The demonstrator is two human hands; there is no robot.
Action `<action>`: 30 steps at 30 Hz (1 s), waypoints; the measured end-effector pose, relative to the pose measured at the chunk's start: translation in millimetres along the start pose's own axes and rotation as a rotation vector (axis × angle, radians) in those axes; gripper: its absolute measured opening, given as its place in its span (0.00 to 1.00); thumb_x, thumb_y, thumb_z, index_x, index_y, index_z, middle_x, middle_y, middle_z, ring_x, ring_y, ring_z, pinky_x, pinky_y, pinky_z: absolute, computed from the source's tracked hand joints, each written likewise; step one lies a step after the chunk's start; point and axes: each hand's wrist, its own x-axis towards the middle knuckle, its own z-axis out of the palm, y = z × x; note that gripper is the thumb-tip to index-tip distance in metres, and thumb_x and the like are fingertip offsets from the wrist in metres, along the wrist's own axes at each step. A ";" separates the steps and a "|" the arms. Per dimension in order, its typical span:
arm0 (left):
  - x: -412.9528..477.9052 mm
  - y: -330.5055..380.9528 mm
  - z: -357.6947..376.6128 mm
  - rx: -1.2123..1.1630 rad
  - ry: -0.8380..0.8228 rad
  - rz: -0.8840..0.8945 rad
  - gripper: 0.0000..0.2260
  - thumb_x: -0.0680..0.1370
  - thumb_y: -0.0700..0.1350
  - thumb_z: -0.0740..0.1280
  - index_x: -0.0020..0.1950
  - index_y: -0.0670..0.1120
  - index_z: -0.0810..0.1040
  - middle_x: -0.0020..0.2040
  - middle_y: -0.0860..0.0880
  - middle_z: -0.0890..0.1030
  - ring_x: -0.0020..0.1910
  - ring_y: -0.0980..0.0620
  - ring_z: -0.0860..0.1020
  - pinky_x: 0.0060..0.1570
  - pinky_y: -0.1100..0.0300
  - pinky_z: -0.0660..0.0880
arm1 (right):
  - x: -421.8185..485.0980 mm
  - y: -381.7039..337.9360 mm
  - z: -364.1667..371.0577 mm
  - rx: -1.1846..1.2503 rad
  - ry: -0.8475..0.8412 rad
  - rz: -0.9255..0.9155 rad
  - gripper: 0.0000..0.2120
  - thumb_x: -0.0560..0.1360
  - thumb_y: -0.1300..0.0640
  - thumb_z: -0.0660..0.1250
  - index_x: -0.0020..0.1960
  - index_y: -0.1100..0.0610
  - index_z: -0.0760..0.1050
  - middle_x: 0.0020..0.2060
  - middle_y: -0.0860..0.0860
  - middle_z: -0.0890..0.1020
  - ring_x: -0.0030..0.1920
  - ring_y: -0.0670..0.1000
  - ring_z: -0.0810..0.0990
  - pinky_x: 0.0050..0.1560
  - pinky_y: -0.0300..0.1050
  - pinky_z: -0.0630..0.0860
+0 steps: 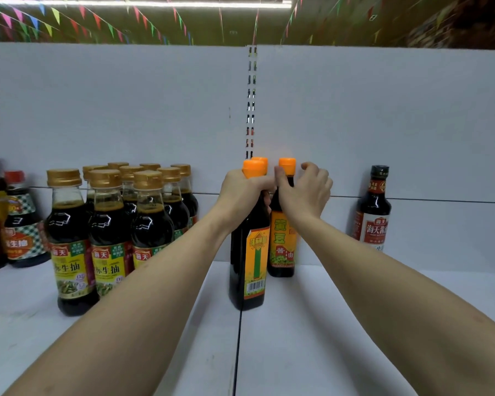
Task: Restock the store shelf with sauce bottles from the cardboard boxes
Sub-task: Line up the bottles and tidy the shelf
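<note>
Across the whole view, a white shelf [355, 324], split at the middle by a dark seam [238, 352] running from near to far. Behind it, a pale back panel [126, 110] with a slotted upright [251, 95] above the seam.

On the left half, a tight group of gold-capped bottles [112, 224], all upright. Between this group and the middle, an open strip of bare shelf, crossed by the left forearm.

On the seam, the near orange-capped bottle [250, 267], upright, with the left grip [245, 190] clenched round its neck just under the cap. Just to its right and farther back, the far orange-capped bottle [282, 247], close to the back panel. Its neck grasped by the right grip [305, 190], thumb in front, fingers curled behind. Behind the near one, only a third orange cap [262, 160] visible.

To the right, wide bare shelf up to a black-capped bottle [373, 218] against the back panel. Near the left edge, a red-capped bottle [20, 224].
</note>
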 end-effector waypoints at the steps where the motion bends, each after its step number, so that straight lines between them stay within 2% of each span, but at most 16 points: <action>1: -0.5 0.1 0.4 0.006 0.009 -0.005 0.08 0.74 0.36 0.70 0.35 0.41 0.76 0.31 0.42 0.78 0.31 0.42 0.79 0.42 0.49 0.79 | -0.7 1.9 -9.6 0.006 -0.007 0.005 0.30 0.79 0.34 0.63 0.69 0.56 0.71 0.65 0.55 0.73 0.67 0.57 0.68 0.67 0.53 0.66; 3: -2.5 0.1 3.7 0.025 0.051 -0.008 0.08 0.74 0.38 0.71 0.36 0.41 0.76 0.31 0.42 0.79 0.31 0.43 0.80 0.43 0.47 0.80 | -1.4 5.6 -30.9 0.030 -0.049 -0.005 0.25 0.80 0.36 0.63 0.66 0.54 0.74 0.63 0.54 0.74 0.66 0.56 0.69 0.67 0.53 0.68; 5: -5.8 0.8 11.9 0.069 0.108 0.001 0.10 0.75 0.42 0.73 0.36 0.43 0.76 0.31 0.44 0.81 0.31 0.45 0.81 0.44 0.46 0.81 | -1.5 7.1 -54.6 0.092 -0.129 -0.010 0.19 0.80 0.39 0.66 0.60 0.53 0.78 0.56 0.52 0.79 0.60 0.54 0.75 0.61 0.53 0.74; 7: -12.0 3.7 23.0 0.126 0.144 0.016 0.14 0.76 0.50 0.75 0.35 0.47 0.76 0.32 0.46 0.83 0.33 0.47 0.83 0.45 0.48 0.81 | -4.4 10.1 -75.4 0.172 -0.266 0.016 0.14 0.79 0.44 0.69 0.55 0.53 0.81 0.49 0.50 0.82 0.53 0.52 0.80 0.53 0.51 0.78; 9: -17.3 8.8 33.8 0.180 0.157 0.026 0.18 0.76 0.58 0.74 0.35 0.47 0.78 0.35 0.46 0.84 0.36 0.47 0.84 0.44 0.52 0.80 | -11.0 15.4 -89.7 0.231 -0.425 0.073 0.08 0.78 0.50 0.72 0.53 0.53 0.82 0.48 0.50 0.84 0.52 0.50 0.82 0.49 0.47 0.77; 11: -19.1 14.7 42.9 0.181 0.145 -0.009 0.22 0.76 0.64 0.71 0.42 0.43 0.80 0.41 0.44 0.85 0.40 0.44 0.84 0.46 0.50 0.80 | -19.6 21.0 -99.0 0.267 -0.513 0.114 0.02 0.78 0.55 0.72 0.50 0.52 0.82 0.47 0.51 0.85 0.51 0.50 0.82 0.47 0.44 0.75; 12: -19.9 17.8 47.6 0.166 0.137 -0.044 0.24 0.76 0.65 0.69 0.47 0.43 0.81 0.45 0.43 0.85 0.43 0.43 0.84 0.48 0.49 0.80 | -24.5 22.4 -102.5 0.293 -0.534 0.125 0.02 0.78 0.58 0.72 0.50 0.52 0.81 0.46 0.51 0.84 0.50 0.51 0.81 0.46 0.44 0.75; 14: -21.0 22.7 57.1 0.106 0.101 -0.108 0.24 0.78 0.65 0.65 0.61 0.46 0.79 0.53 0.46 0.82 0.49 0.46 0.81 0.55 0.48 0.76 | -35.4 21.0 -109.6 0.369 -0.575 0.137 0.05 0.78 0.61 0.70 0.53 0.55 0.80 0.46 0.51 0.83 0.49 0.51 0.79 0.46 0.44 0.75; 16: -24.5 27.2 66.0 0.026 0.046 -0.187 0.27 0.78 0.63 0.63 0.72 0.49 0.71 0.60 0.47 0.78 0.56 0.47 0.78 0.62 0.48 0.72 | -47.0 19.1 -116.4 0.440 -0.645 0.143 0.11 0.78 0.62 0.69 0.60 0.56 0.77 0.49 0.51 0.82 0.51 0.51 0.80 0.48 0.45 0.75; 18: -25.8 29.1 68.7 0.040 -0.007 -0.226 0.23 0.79 0.58 0.64 0.69 0.47 0.73 0.61 0.44 0.79 0.59 0.42 0.79 0.65 0.44 0.74 | -57.3 20.2 -120.7 0.413 -0.731 0.144 0.20 0.77 0.59 0.73 0.67 0.53 0.72 0.53 0.50 0.83 0.53 0.49 0.81 0.46 0.42 0.74; 20: -24.8 26.6 64.7 0.132 -0.029 -0.183 0.12 0.80 0.49 0.67 0.60 0.45 0.77 0.56 0.42 0.81 0.55 0.41 0.81 0.62 0.42 0.77 | -66.0 24.3 -120.6 0.324 -0.777 0.159 0.29 0.72 0.55 0.80 0.68 0.51 0.68 0.56 0.49 0.82 0.55 0.49 0.82 0.48 0.42 0.76; 22: -24.6 23.2 59.4 0.160 -0.039 -0.148 0.06 0.79 0.46 0.71 0.54 0.46 0.80 0.53 0.44 0.84 0.52 0.43 0.83 0.60 0.42 0.78 | -72.4 29.3 -116.9 0.316 -0.752 0.193 0.34 0.69 0.53 0.83 0.68 0.51 0.67 0.56 0.49 0.81 0.57 0.50 0.81 0.50 0.44 0.78; 25: -26.6 18.2 55.6 0.247 -0.027 -0.079 0.06 0.76 0.52 0.76 0.49 0.53 0.81 0.48 0.50 0.85 0.49 0.48 0.84 0.57 0.44 0.81 | -76.2 33.9 -113.6 0.370 -0.664 0.199 0.34 0.68 0.55 0.83 0.68 0.53 0.70 0.54 0.49 0.84 0.55 0.50 0.84 0.46 0.43 0.79; 27: -28.0 15.8 55.4 0.322 -0.008 -0.035 0.11 0.73 0.57 0.78 0.47 0.54 0.81 0.46 0.53 0.85 0.47 0.50 0.84 0.53 0.45 0.83 | -75.0 36.3 -115.0 0.418 -0.638 0.211 0.32 0.69 0.58 0.83 0.68 0.54 0.74 0.53 0.50 0.85 0.53 0.50 0.85 0.52 0.48 0.82; 30: -28.5 11.9 56.7 0.494 0.043 0.022 0.18 0.69 0.67 0.76 0.45 0.54 0.82 0.42 0.55 0.85 0.43 0.53 0.84 0.49 0.48 0.83 | -71.1 40.8 -120.7 0.456 -0.612 0.222 0.34 0.68 0.63 0.82 0.71 0.53 0.75 0.57 0.50 0.84 0.55 0.51 0.84 0.60 0.57 0.80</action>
